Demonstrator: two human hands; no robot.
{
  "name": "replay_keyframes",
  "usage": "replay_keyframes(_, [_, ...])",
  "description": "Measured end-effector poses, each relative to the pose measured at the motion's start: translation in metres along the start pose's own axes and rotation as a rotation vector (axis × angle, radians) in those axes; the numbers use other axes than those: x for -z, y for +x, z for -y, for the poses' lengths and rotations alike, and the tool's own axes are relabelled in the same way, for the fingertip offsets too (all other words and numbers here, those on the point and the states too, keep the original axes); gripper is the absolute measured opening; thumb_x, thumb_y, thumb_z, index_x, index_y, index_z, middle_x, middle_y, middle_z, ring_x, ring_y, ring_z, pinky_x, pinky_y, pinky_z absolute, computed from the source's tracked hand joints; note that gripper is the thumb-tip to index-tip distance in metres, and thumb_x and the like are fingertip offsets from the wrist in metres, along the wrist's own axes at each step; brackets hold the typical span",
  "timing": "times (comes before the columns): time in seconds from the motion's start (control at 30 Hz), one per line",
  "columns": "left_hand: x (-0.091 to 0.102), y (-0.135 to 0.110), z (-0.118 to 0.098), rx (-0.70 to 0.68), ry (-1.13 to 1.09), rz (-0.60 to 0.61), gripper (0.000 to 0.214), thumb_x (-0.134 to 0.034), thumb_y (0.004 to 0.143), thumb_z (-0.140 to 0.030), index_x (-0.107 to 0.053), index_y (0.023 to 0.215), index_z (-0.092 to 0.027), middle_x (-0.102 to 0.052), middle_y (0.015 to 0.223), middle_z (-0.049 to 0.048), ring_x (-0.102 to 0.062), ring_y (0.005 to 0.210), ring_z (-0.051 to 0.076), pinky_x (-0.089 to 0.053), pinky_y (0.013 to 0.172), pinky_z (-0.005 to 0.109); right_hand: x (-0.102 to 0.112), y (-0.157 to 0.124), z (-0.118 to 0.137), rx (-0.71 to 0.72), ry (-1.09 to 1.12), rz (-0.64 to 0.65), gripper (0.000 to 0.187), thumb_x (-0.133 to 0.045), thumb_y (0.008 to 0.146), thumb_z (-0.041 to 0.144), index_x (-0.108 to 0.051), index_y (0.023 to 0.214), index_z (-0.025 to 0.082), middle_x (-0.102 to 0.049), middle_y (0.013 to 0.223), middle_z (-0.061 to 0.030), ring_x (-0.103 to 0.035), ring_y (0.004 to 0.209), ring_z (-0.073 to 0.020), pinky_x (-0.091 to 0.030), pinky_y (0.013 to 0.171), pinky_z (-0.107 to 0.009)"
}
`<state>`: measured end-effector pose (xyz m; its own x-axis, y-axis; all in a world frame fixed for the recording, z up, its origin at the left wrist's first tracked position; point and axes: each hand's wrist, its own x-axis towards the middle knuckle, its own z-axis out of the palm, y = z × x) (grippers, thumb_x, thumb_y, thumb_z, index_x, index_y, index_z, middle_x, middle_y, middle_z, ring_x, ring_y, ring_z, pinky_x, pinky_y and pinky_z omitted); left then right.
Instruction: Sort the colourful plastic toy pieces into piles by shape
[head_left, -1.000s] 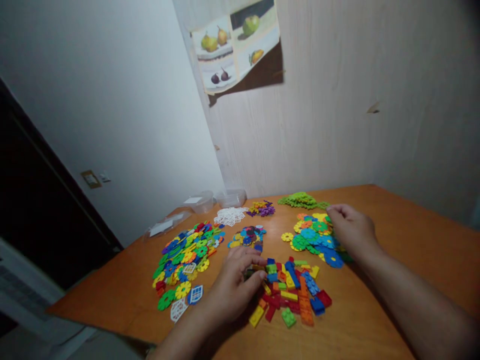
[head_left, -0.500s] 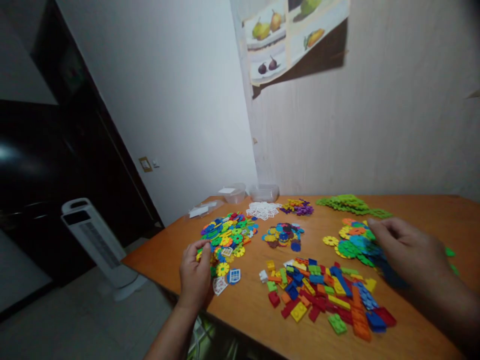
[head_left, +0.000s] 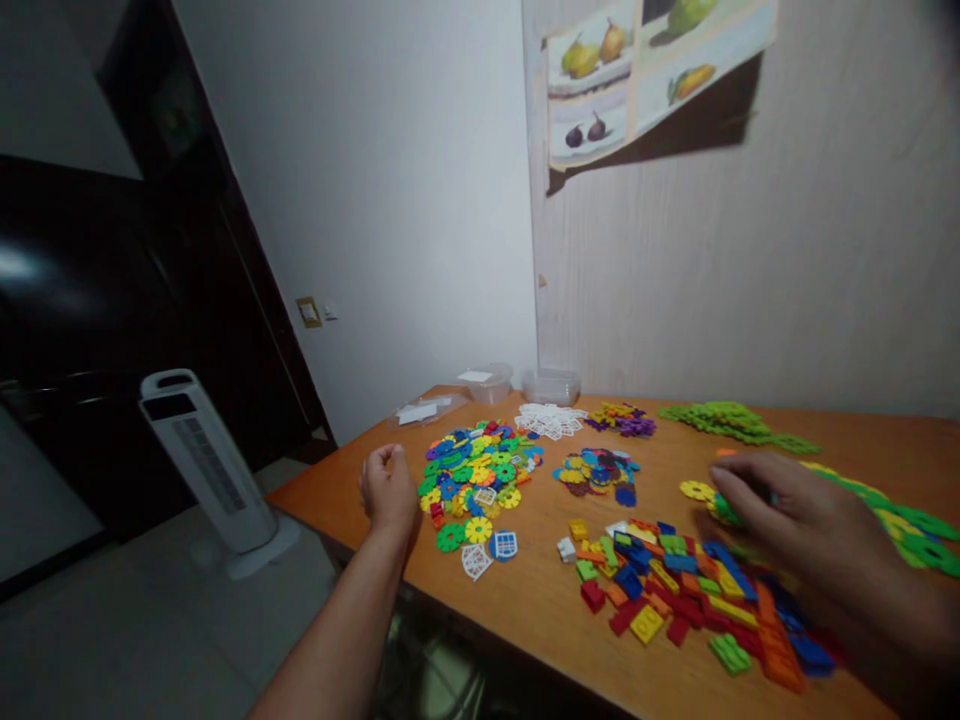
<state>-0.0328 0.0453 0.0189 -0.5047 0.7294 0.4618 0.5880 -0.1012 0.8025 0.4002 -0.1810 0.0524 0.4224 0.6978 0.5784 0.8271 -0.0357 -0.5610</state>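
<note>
My left hand (head_left: 388,490) is curled closed at the table's left edge, just left of a heap of colourful notched plastic discs (head_left: 469,465). Whatever it may hold is hidden. On the right, my right hand (head_left: 799,505) hangs with bent fingers over another group of discs, a yellow notched disc (head_left: 697,490) by its fingertips. The inside of its grip does not show. Toothed green and yellow pieces (head_left: 919,535) stick out behind the wrist. Below this hand spreads a pile of building bricks (head_left: 667,580), partly covered by the forearm.
A smaller disc pile (head_left: 596,470) lies mid-table. White lattice pieces (head_left: 551,420), purple and orange pieces (head_left: 621,418) and green pieces (head_left: 724,420) lie behind. Clear plastic containers (head_left: 551,385) stand near the wall. A white tower fan (head_left: 210,465) is on the floor, left.
The view has swung slightly left, so the table things sit further right. My left hand has drawn back from the left disc heap. My right hand now covers more of the right-hand discs.
</note>
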Motion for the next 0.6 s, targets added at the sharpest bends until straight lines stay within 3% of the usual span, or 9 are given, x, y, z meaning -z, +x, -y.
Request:
replay_keyframes(0.1, [-0.01, 0.019, 0.0, 0.082, -0.013, -0.039, 0.034, -0.046, 0.097, -0.048, -0.068, 0.108, -0.026, -0.075, 0.112, 0.0075, -0.069, 0.106, 0.027, -0.053, 0.09, 0.038, -0.009, 0.002, 0.03, 0.209, -0.04, 0.226, 0.036, -0.053, 0.093, 0.055, -0.077, 0.096, 0.028, -0.076, 0.1, -0.0082, -0.068, 0.09, -0.026, -0.051, 0.079, -0.039])
replay_keyframes(0.23, [-0.024, 0.035, 0.005, 0.161, 0.001, -0.036, 0.034, -0.044, 0.096, -0.048, -0.069, 0.102, -0.026, -0.075, 0.095, 0.0071, -0.069, 0.096, 0.029, -0.052, 0.082, 0.04, -0.032, -0.008, 0.09, 0.414, -0.046, 0.489, 0.032, -0.051, 0.1, 0.04, -0.078, 0.108, 0.025, -0.074, 0.108, -0.0108, -0.065, 0.1, -0.025, -0.049, 0.088, -0.039])
replay_keyframes(0.37, [-0.034, 0.041, 0.016, 0.162, 0.022, 0.015, 0.037, -0.042, 0.097, -0.05, -0.069, 0.097, -0.024, -0.073, 0.087, 0.007, -0.069, 0.09, 0.028, -0.05, 0.077, 0.037, -0.064, -0.018, 0.14, 0.523, -0.123, 0.736, 0.022, -0.059, 0.097, 0.033, -0.079, 0.099, 0.024, -0.073, 0.104, -0.0089, -0.062, 0.101, -0.0252, -0.045, 0.09, -0.041])
replay_keyframes(0.47, [-0.039, 0.045, 0.022, 0.117, 0.048, 0.087, 0.039, -0.041, 0.098, -0.05, -0.068, 0.095, -0.021, -0.074, 0.092, 0.0102, -0.069, 0.093, 0.028, -0.05, 0.078, 0.036, -0.087, -0.02, 0.161, 0.596, -0.212, 0.845, 0.021, -0.061, 0.095, 0.033, -0.077, 0.092, 0.021, -0.072, 0.102, -0.0091, -0.061, 0.1, -0.0265, -0.043, 0.09, -0.043])
replay_keyframes(0.6, [-0.043, 0.05, 0.023, 0.115, 0.102, 0.127, 0.044, -0.038, 0.101, -0.051, -0.068, 0.096, -0.02, -0.075, 0.106, 0.0165, -0.069, 0.105, 0.032, -0.049, 0.086, 0.039, -0.11, -0.02, 0.171, 0.648, -0.271, 0.867, 0.022, -0.067, 0.089, 0.038, -0.078, 0.097, 0.021, -0.073, 0.108, -0.0112, -0.06, 0.104, -0.03, -0.043, 0.092, -0.046])
